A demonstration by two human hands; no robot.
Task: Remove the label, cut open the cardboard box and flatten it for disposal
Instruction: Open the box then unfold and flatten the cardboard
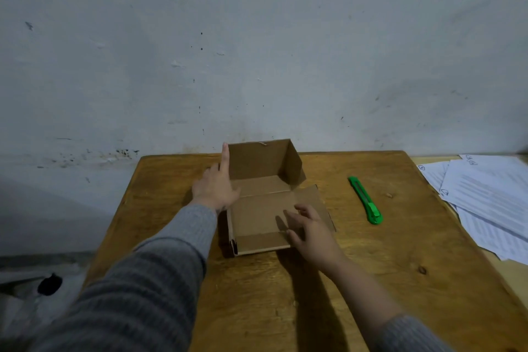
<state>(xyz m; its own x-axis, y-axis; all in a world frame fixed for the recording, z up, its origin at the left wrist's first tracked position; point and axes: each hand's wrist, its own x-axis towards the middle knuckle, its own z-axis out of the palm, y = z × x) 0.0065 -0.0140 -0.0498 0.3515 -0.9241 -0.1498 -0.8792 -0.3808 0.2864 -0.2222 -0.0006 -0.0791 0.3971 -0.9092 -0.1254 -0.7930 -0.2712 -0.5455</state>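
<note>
A brown cardboard box (261,208) lies partly opened out in the middle of the wooden table. Its near panels lie flat, while its far wall and right side flap still stand upright. My left hand (217,187) rests against the box's left side, index finger stretched up along the standing wall's left edge. My right hand (307,230) lies palm down on the flat panel at the box's near right corner, fingers spread. No label shows on the visible cardboard. A green utility knife (365,200) lies on the table to the right of the box, apart from both hands.
The wooden table (371,266) stands against a grey-white wall. Loose printed papers (485,200) overlap its right edge. Off the table's left side, lower down, lies crumpled pale plastic with a dark object (50,284).
</note>
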